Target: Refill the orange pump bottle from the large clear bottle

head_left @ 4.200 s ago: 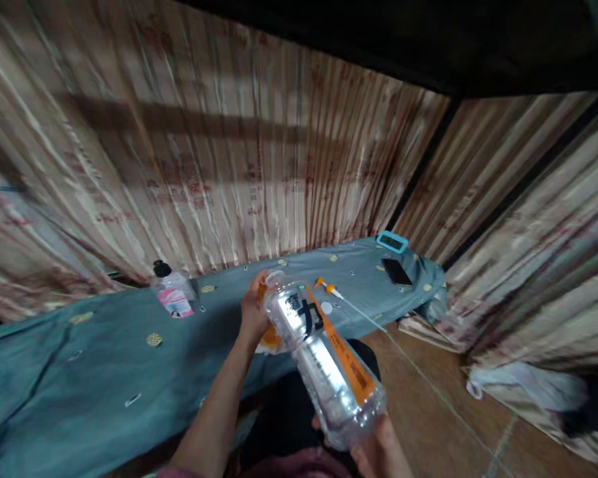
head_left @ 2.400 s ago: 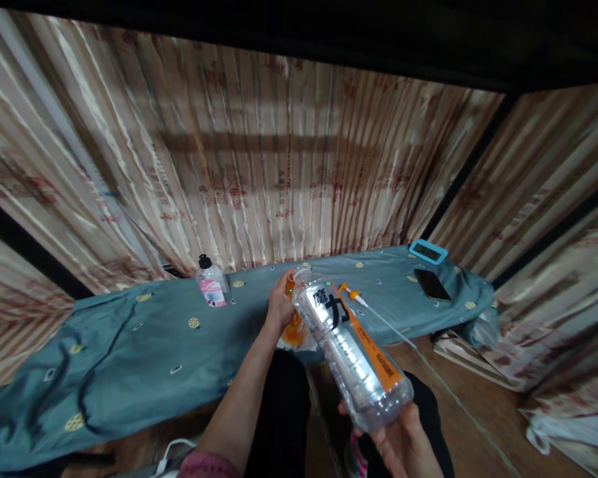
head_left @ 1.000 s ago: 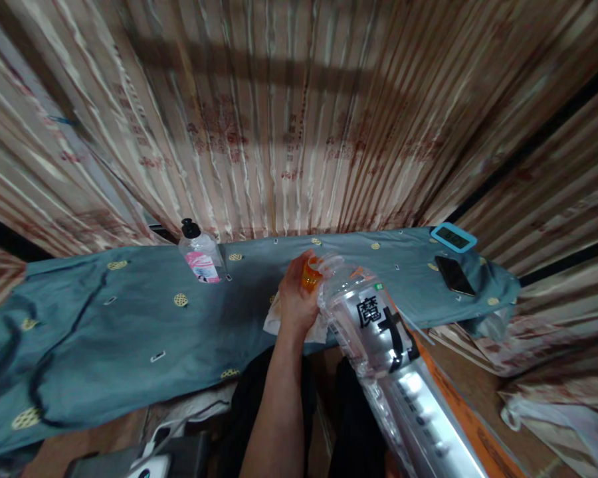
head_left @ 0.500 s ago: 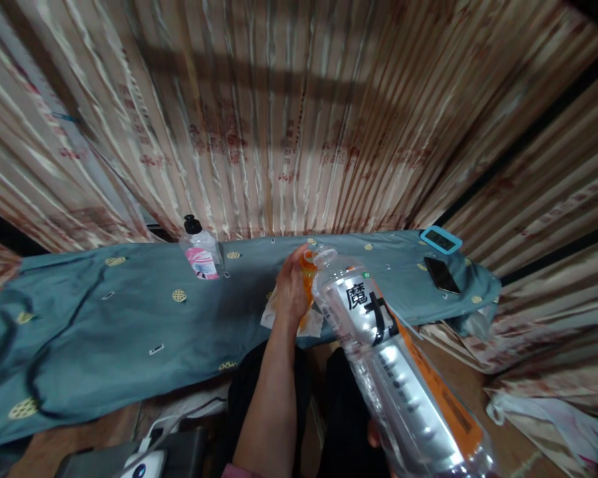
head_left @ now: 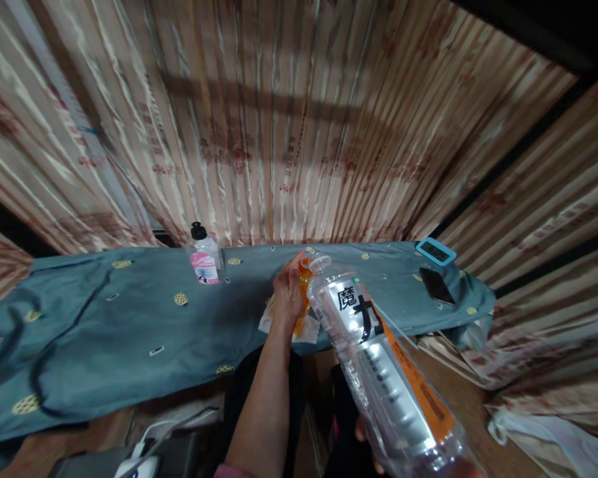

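A large clear plastic bottle point(head_left: 379, 358) with a silver and orange label lies tilted, its open neck pointing away from me. My right hand point(head_left: 366, 446) grips it near the base, mostly hidden under the bottle at the bottom edge. My left hand point(head_left: 288, 292) is at the bottle's neck, closed around an orange cap point(head_left: 304, 275). Under that hand a white cloth or tissue point(head_left: 299, 330) with an orange patch lies on the table edge.
A long table under a teal cloth point(head_left: 104, 332) runs across. On it stand a small bottle with a pink label and black cap point(head_left: 204, 259), a black phone point(head_left: 435, 286) and a teal-framed device point(head_left: 433, 250). Striped curtains hang behind. A white plastic bag point(head_left: 548, 431) lies on the floor.
The view has swung and tilted between frames. The bottle has stayed in both hands, neck away from me, and now sits closer to the camera. My left hand has stayed at the neck.
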Demonstrator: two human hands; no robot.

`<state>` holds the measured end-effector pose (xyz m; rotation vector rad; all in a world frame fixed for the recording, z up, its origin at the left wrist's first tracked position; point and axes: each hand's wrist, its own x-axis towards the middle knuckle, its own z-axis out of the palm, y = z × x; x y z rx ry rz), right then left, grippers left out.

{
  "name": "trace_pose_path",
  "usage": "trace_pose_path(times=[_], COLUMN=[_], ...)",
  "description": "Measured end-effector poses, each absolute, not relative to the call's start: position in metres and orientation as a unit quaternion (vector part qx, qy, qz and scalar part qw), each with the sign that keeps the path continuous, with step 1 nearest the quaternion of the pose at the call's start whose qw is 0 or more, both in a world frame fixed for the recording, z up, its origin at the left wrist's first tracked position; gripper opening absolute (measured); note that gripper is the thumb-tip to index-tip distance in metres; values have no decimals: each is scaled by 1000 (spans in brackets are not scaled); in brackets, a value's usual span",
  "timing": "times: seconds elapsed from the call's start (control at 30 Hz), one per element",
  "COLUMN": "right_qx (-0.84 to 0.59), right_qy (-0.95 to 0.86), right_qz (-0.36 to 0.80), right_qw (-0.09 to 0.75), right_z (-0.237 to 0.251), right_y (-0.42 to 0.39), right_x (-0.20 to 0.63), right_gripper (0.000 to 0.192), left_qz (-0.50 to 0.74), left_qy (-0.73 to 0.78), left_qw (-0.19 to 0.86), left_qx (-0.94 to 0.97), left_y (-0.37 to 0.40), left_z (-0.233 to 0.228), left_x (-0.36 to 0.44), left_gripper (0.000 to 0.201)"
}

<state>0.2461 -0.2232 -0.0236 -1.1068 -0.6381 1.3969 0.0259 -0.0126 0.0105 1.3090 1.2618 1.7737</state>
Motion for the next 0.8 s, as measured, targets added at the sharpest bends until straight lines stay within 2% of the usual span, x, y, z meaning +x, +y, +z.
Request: trace_pose_path(times=[0.2, 0.4, 0.67, 0.8], right_qx=[-460, -450, -471, -471], right_qy=[-243, -230, -225, -226], right_qz=[619, 624, 604, 597], right_qw=[589, 596, 602, 609], right_z=[-35, -30, -10, 24], right_y=[-221, -221, -219, -219], right_x=[251, 248, 238, 218], right_gripper=[127, 112, 101, 83], left_qz=[666, 652, 642, 638], left_qy=[471, 461, 462, 476], left_qw=[301, 272, 253, 234], left_qx=[493, 537, 557, 558], left_y=[-13, -12, -9, -8], left_z=[9, 0, -8, -7], left_x=[24, 16, 12, 17], left_gripper=[67, 47, 52, 50])
